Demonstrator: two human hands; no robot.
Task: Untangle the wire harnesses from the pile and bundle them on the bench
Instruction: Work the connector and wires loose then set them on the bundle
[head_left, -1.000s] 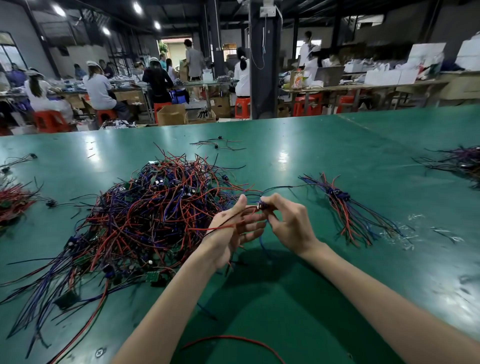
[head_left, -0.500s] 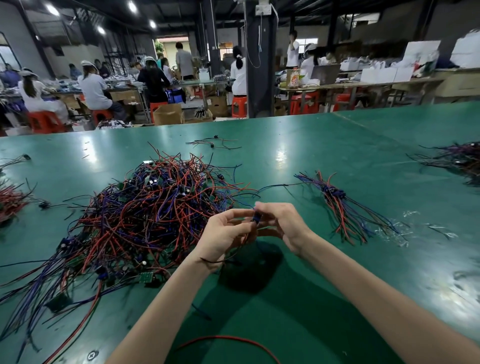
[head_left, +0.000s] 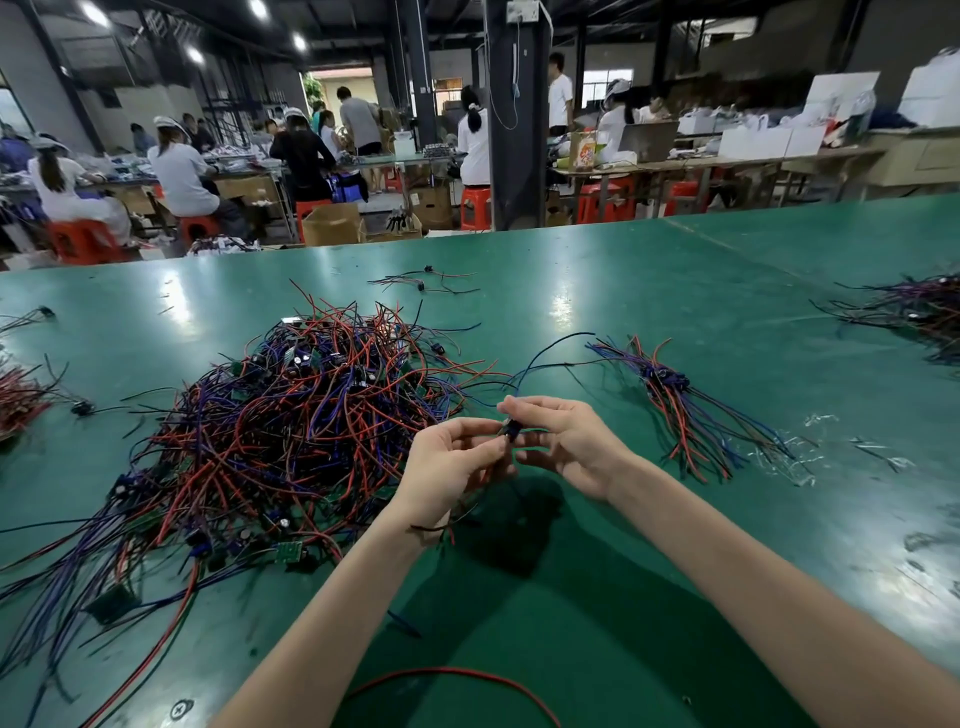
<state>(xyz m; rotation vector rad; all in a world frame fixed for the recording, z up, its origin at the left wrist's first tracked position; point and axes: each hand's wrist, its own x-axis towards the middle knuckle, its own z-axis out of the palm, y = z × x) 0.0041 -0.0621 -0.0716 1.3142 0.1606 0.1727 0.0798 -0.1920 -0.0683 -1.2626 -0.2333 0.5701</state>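
— Now, what is pinched, and by which fingers?
— A wire harness is held above the bench by its small dark connector, which is pinched between the curled fingers of the right hand and those of the left hand. Its red and dark tails are seen trailing under the left wrist; a blue lead is arched away toward the far side.
— And where is the rest found?
— The tangled pile of red, blue and purple wires is spread just left of the hands. A gathered bundle is laid to the right, apart from the pile, with clear plastic scraps beside it. A loose red wire is curved between the forearms.
— Can any writing be read?
— Print is carried by an orange packet on a far table, but it is too blurred to be read.
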